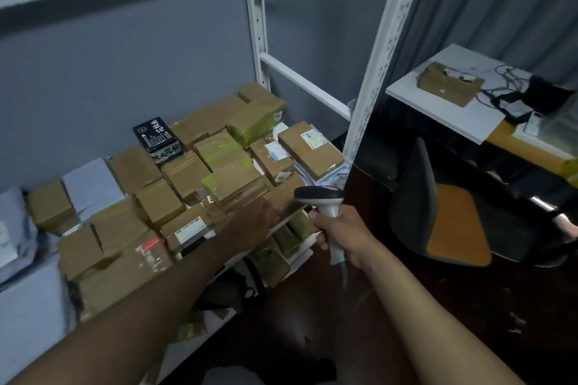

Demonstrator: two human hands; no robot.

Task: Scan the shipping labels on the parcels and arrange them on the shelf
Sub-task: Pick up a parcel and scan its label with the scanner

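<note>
1. Parcels (184, 172) crowd the white metal shelf (369, 78) in front of us, brown cardboard boxes packed side by side and stacked, filling its board from the left edge to the right upright.
2. We see more parcels on the lower board (287, 241) beneath, only partly in view under the upper one.
3. Off to the right we have a dark chair (438, 216) with an orange seat, well apart from the shelf, and behind it a white bench (438, 103).
4. On that bench we spot one lone brown parcel (450, 86), with tangled black cables (513, 91) beside it.
5. Among the boxes, several are wrapped in green tape (253, 125), and grey mailer bags (90, 184) sit at the left end.
6. We pick out a black box (158, 139) with white characters standing on the stack near the back.
7. Our left hand (253, 222) reaches out over the front edge of the shelf, against the boxes there; it is blurred, so we cannot tell how its fingers lie.
8. Our right hand (337, 237) is wrapped round the handle of the scanner (325, 203), fingers curled tight, holding it upright just beside the shelf's front right corner.
9. The scanner's dark head points left towards the parcels, near our left hand.
</note>
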